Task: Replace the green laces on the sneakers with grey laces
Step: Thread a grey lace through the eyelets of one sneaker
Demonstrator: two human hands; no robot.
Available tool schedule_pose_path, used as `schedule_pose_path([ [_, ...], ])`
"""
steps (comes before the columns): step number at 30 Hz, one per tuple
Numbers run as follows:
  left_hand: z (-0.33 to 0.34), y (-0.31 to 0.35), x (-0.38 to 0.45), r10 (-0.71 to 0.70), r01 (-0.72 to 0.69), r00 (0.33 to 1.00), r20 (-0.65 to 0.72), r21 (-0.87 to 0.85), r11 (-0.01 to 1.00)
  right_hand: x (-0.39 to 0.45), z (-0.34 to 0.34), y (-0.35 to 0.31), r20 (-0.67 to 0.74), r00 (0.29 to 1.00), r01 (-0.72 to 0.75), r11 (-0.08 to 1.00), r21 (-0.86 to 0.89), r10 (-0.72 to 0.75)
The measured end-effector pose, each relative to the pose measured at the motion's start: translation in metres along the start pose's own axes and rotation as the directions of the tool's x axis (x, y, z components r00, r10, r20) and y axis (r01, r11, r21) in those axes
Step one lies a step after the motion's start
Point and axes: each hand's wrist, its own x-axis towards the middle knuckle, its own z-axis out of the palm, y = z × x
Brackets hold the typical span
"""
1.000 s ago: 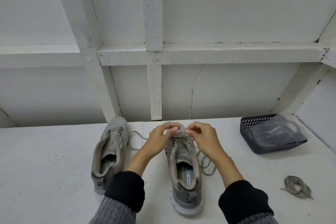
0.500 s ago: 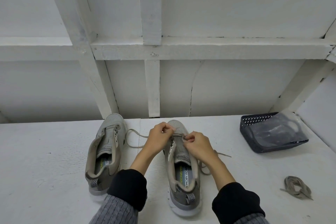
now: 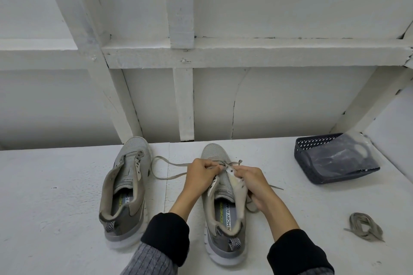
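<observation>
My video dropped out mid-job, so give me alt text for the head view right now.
Both hands work a grey lace at the front eyelets of the right-hand sneaker: the left hand pinches the lace, the right hand grips the eyelet flap. An unlaced sneaker stands left; a dark basket and a bundled lace lie right.

Dark perforated basket [image 3: 312,174] holding clear plastic [image 3: 348,154] on white bench [image 3: 55,196], far right

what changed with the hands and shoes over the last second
The right hand dropped from the toe end to grip the right sneaker's eyelet flap. The left hand still pinches the lace near the toe. The left sneaker, basket and loose lace bundle stayed put.
</observation>
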Motion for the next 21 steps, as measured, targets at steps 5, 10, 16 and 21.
schedule_pose_path([
  [5,0.003,-0.003,0.001,-0.002,0.002,1.0,-0.026,0.017,1.0,0.002,0.0,0.001,-0.005,0.999,0.035,0.999,-0.01,-0.035],
  [10,0.005,-0.002,0.004,0.03,-0.027,0.999,-0.037,0.085,0.996,0.006,0.0,0.004,0.035,0.999,0.025,0.998,0.05,-0.027],
  [16,0.003,-0.005,0.004,0.092,-0.091,0.996,0.004,0.201,0.975,0.014,0.008,0.008,-0.047,0.996,0.085,0.995,0.051,-0.082],
  [21,0.0,-0.009,0.003,0.055,-0.051,0.998,-0.008,0.258,0.965,0.01,0.001,-0.013,-0.212,0.908,0.334,0.929,-0.157,-0.362],
])
